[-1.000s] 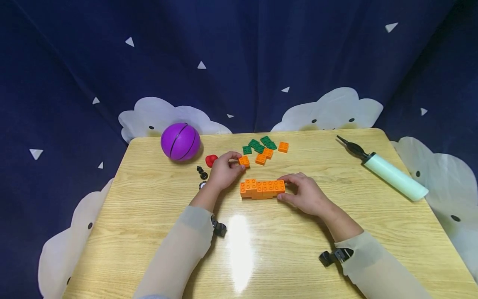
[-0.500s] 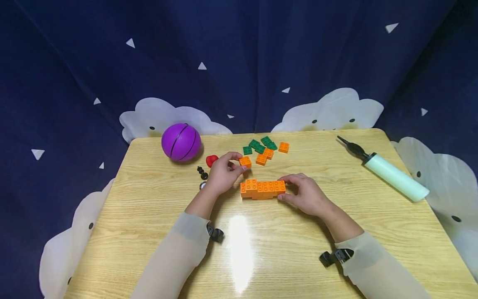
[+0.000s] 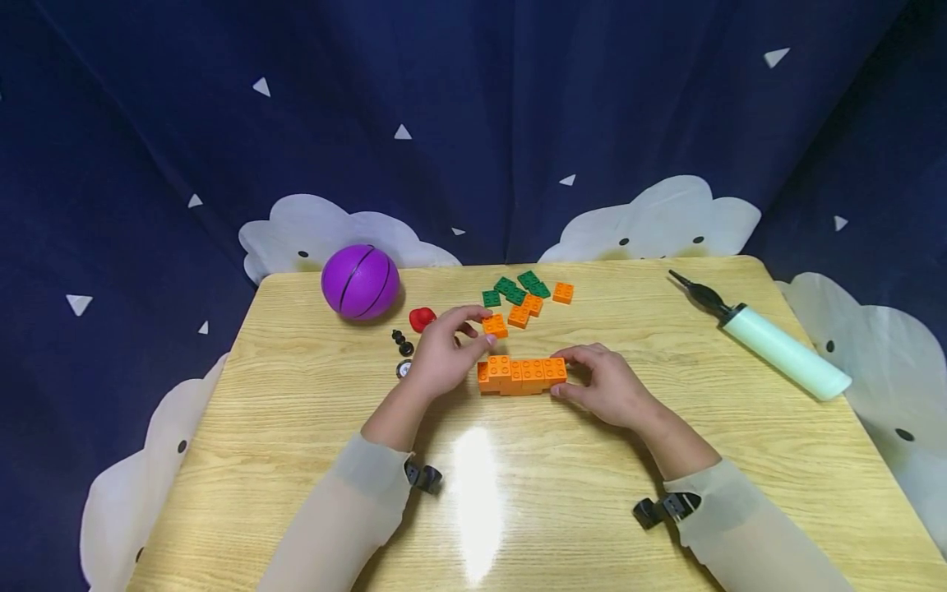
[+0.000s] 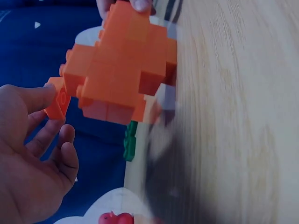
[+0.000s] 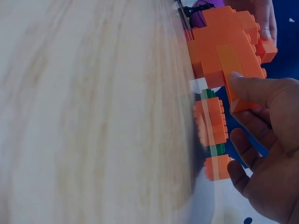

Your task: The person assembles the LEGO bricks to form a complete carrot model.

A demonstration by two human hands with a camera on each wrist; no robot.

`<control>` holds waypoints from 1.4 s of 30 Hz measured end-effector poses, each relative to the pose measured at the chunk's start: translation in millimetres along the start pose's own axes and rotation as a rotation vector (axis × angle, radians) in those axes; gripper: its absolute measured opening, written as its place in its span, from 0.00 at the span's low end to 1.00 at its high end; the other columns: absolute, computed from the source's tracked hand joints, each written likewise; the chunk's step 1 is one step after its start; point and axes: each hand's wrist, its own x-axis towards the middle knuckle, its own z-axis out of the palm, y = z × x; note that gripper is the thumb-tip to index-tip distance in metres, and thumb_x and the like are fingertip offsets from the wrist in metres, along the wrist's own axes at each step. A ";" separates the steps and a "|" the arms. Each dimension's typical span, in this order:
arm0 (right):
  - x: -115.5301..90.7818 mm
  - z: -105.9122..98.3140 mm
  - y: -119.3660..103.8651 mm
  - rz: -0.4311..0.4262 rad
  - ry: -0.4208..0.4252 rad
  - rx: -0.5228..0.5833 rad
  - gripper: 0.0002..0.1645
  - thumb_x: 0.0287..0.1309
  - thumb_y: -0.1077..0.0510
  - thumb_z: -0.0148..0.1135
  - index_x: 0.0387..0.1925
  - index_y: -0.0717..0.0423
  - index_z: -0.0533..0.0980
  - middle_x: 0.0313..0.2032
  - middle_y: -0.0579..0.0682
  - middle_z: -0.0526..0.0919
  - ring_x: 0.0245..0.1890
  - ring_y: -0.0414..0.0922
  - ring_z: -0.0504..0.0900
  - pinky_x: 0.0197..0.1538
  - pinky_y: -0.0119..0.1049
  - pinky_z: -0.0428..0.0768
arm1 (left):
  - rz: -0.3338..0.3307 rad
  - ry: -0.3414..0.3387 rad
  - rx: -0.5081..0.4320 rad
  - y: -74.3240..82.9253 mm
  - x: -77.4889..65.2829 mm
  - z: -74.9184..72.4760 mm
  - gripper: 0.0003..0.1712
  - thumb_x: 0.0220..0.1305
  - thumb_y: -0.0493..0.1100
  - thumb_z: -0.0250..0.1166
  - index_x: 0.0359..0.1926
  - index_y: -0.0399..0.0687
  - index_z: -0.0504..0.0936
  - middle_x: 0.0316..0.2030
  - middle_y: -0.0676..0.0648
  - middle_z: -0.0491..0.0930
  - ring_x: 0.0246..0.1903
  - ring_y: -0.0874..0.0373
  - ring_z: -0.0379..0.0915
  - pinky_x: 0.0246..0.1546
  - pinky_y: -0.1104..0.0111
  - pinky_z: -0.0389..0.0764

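Note:
Between thumb and fingers my left hand (image 3: 442, 349) pinches a small orange toy brick (image 3: 495, 326), its studs facing up in the head view. In the left wrist view that brick (image 4: 58, 99) shows close beside the studded side of a larger orange brick structure (image 4: 117, 60). My right hand (image 3: 608, 385) grips the right end of this structure (image 3: 521, 376), thumb on the near side and fingers on the far side. The structure is built of several joined orange bricks in stepped layers. The loose brick overlaps the space just behind the structure's left end.
Behind the hands lie green bricks (image 3: 510, 289) and loose orange bricks (image 3: 519, 316). At left are a purple ball (image 3: 360, 282), a red piece (image 3: 422, 319), a black beaded piece (image 3: 403, 343) and a round white-faced piece (image 3: 403, 368). A hand pump (image 3: 784, 351) lies at right.
My left hand has moved slightly right and toward me with the pinched brick, closer to the structure's left end. The right hand holds its place on the structure.

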 end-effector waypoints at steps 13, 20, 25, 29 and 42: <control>1.2 0.6 0.2 0.007 -0.004 0.011 0.28 0.57 0.51 0.79 0.58 0.51 0.82 0.55 0.50 0.84 0.56 0.51 0.79 0.60 0.54 0.77 | 0.080 -0.052 0.053 12.7 -12.4 8.8 0.19 0.67 0.46 0.73 0.57 0.61 0.83 0.51 0.60 0.81 0.51 0.55 0.76 0.47 0.58 0.79; 1.7 0.8 1.2 0.006 -0.005 0.007 0.29 0.57 0.51 0.79 0.58 0.51 0.82 0.55 0.51 0.84 0.56 0.51 0.79 0.61 0.55 0.77 | 0.123 -0.092 0.095 12.7 -15.4 15.5 0.19 0.66 0.47 0.74 0.57 0.60 0.83 0.51 0.59 0.82 0.52 0.55 0.74 0.51 0.57 0.79; 1.5 0.7 1.3 0.012 -0.004 0.002 0.29 0.57 0.50 0.79 0.58 0.51 0.82 0.55 0.50 0.84 0.56 0.51 0.79 0.60 0.55 0.77 | 0.134 -0.118 0.117 11.7 -16.4 19.7 0.18 0.67 0.47 0.73 0.57 0.61 0.83 0.54 0.61 0.82 0.55 0.54 0.74 0.53 0.55 0.79; 1.2 0.5 1.5 0.011 -0.006 0.009 0.29 0.57 0.50 0.79 0.58 0.51 0.82 0.55 0.50 0.84 0.56 0.51 0.79 0.60 0.55 0.77 | 0.138 -0.129 0.137 11.6 -17.8 22.5 0.18 0.66 0.49 0.73 0.56 0.61 0.84 0.56 0.62 0.82 0.55 0.57 0.74 0.53 0.57 0.78; 0.2 0.2 0.3 0.013 -0.008 0.024 0.28 0.56 0.50 0.80 0.57 0.50 0.82 0.54 0.50 0.84 0.56 0.52 0.79 0.61 0.56 0.77 | 0.153 -0.163 0.196 4.7 -21.5 26.6 0.17 0.65 0.47 0.74 0.54 0.59 0.84 0.54 0.59 0.82 0.57 0.59 0.72 0.63 0.59 0.73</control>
